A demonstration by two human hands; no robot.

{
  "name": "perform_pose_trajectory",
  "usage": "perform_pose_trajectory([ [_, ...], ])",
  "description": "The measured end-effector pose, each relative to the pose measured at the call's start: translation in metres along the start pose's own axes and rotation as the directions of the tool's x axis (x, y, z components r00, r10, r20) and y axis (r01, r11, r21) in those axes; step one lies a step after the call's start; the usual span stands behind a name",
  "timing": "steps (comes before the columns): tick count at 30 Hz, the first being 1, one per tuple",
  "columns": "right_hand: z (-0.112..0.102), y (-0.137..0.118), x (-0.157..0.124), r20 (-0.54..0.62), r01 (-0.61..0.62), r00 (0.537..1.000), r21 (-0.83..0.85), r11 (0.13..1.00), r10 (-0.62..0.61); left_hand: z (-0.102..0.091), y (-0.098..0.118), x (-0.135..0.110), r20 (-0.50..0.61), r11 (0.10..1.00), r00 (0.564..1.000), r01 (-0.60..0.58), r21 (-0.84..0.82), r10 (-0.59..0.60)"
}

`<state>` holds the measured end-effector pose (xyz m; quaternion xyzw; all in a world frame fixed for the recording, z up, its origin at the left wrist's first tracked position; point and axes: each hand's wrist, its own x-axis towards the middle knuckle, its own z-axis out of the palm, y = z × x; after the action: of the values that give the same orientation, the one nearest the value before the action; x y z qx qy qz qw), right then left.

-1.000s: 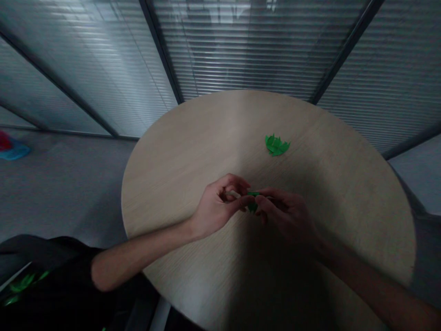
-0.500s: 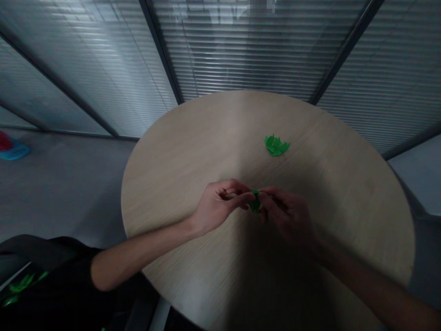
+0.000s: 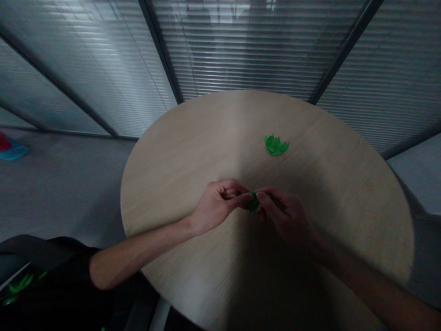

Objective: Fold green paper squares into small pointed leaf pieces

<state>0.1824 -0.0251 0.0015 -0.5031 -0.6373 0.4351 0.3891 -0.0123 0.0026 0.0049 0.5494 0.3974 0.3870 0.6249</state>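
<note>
Between the fingertips of both hands is a small green folded piece (image 3: pixel 254 204), perhaps paper, mostly covered by the fingers. My left hand (image 3: pixel 220 202) pinches its left side between thumb and fingers. On the other side, my right hand (image 3: pixel 285 211) grips it in the same way, thumb uppermost. Both hands are just over the middle of the round wooden table (image 3: pixel 179 151). Beyond them on the tabletop rests a green pointed, petalled shape (image 3: pixel 276 145), like a folded paper lotus; neither hand touches it.
Glass partitions with blinds (image 3: pixel 248 55) stand right behind the table's far edge. A red and blue object (image 3: pixel 12 149) is on the grey floor at far left. A dark chair or bag with green items (image 3: pixel 20 282) is at lower left.
The green piece between my fingers has tilted slightly, and my right thumb has shifted a little to the left. The petalled shape stays where it was.
</note>
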Motion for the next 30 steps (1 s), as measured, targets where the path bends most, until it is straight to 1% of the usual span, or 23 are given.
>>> perform_pose_trajectory([
  [3, -0.0001, 0.0003, 0.0, 0.005, -0.018, 1.0, 0.011, 1.0, 0.018, 0.0005, -0.0015, -0.0004, 0.002, 1.0, 1.0, 0.009, -0.013, -0.009],
  [8, 0.0016, -0.0023, 0.0013, 0.024, -0.013, 1.0, 0.108, 0.994, 0.011, 0.0006, 0.0001, -0.0003, 0.032, 0.999, 0.999, 0.013, -0.033, -0.012],
  [12, 0.0034, -0.0026, 0.002, 0.036, -0.039, 0.999, 0.165, 0.985, 0.033, 0.0, 0.0017, 0.0001, 0.051, 0.999, 0.999, 0.015, -0.043, -0.013],
  [15, 0.0028, -0.0011, 0.0036, 0.045, -0.06, 0.998, 0.165, 0.984, 0.053, -0.0005, 0.0011, 0.0015, 0.043, 0.999, 0.999, 0.033, -0.032, -0.032],
  [20, -0.0009, 0.0018, 0.0069, 0.071, -0.09, 0.994, 0.115, 0.989, 0.082, -0.0003, -0.0013, 0.0045, 0.047, 0.997, 0.997, 0.057, -0.046, -0.055],
  [26, -0.0022, 0.002, 0.0051, 0.097, -0.088, 0.992, 0.12, 0.989, 0.076, -0.0002, -0.0006, 0.0036, 0.073, 0.999, 0.996, 0.048, -0.011, -0.047],
  [30, 0.0001, 0.0, 0.0036, 0.107, -0.066, 0.993, 0.163, 0.984, 0.049, -0.0012, 0.0011, 0.0029, 0.081, 1.0, 0.997, 0.017, 0.008, -0.018],
])
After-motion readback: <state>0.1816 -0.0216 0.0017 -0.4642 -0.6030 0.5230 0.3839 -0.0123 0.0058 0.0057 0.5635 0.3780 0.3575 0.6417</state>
